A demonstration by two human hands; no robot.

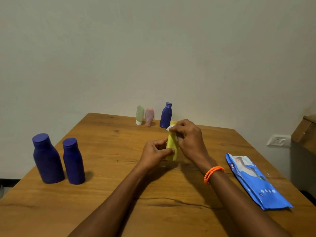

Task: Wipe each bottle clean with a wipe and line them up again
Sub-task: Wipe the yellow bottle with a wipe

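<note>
A yellow bottle (171, 147) stands upright at the middle of the wooden table (119, 194). My left hand (154, 153) grips its lower part. My right hand (187, 135) holds a white wipe (170, 128) against the bottle's upper part, hiding its top. Two dark blue bottles, a large one (46, 159) and a smaller one (73, 161), stand side by side at the left. At the far edge by the wall stand a green tube (139, 115), a pink tube (149, 116) and another blue bottle (165, 115).
A blue pack of wipes (254, 182) lies flat on the table at the right. A wall socket (278, 140) and a wooden cabinet corner (304, 130) are beyond the table's right edge. The wall runs along the far edge.
</note>
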